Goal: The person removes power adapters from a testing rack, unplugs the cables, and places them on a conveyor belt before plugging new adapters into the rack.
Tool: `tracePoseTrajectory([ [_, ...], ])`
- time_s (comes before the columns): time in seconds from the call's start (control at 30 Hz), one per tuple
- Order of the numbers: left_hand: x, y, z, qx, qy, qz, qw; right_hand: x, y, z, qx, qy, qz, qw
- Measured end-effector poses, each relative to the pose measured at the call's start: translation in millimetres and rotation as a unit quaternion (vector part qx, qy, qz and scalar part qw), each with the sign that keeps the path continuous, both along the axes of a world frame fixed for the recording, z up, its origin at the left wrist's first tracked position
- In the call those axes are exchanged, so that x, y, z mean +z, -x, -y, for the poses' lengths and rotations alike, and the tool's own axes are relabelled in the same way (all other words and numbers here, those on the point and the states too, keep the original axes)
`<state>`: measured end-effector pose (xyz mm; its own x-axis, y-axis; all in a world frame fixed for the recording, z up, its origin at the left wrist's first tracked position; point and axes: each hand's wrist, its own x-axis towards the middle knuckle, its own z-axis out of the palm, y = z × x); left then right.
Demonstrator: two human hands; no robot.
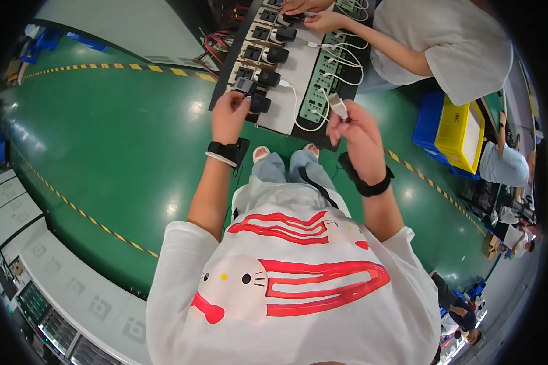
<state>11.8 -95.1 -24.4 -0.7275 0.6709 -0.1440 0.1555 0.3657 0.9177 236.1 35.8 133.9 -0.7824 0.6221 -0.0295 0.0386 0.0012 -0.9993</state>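
Note:
At the near end of a bench, my left hand [229,114] has its fingers closed at the side of a black plug-in charger [260,103]. A grey charger [245,85] sits just beyond my fingertips. My right hand [360,131] is raised at the bench's right corner, pinching the white plug of a USB cable [338,106]. Between the hands lies a green circuit board strip [313,100] with several white cables [297,103] attached. More black chargers [277,55] stand in a row of sockets [249,53] further along the bench.
Across the bench's far right, a co-worker [402,45] in a pale shirt handles a charger and cable. Blue and yellow crates [460,137] stand to the right. Red wires [216,45] hang beside a large cabinet [134,24] at the left. White cabinets [73,274] line the lower left.

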Motion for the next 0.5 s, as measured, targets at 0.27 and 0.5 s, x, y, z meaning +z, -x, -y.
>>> tracePoseTrajectory([
  [0.27,-13,-11,-14,0.015,0.050,-0.030,0.998,-157,55,28,-0.012,0.159,0.206,0.965],
  [0.5,-1,-7,-16,-0.006,0.081,-0.003,0.997,-171,63,20,-0.003,0.042,0.185,0.982],
])
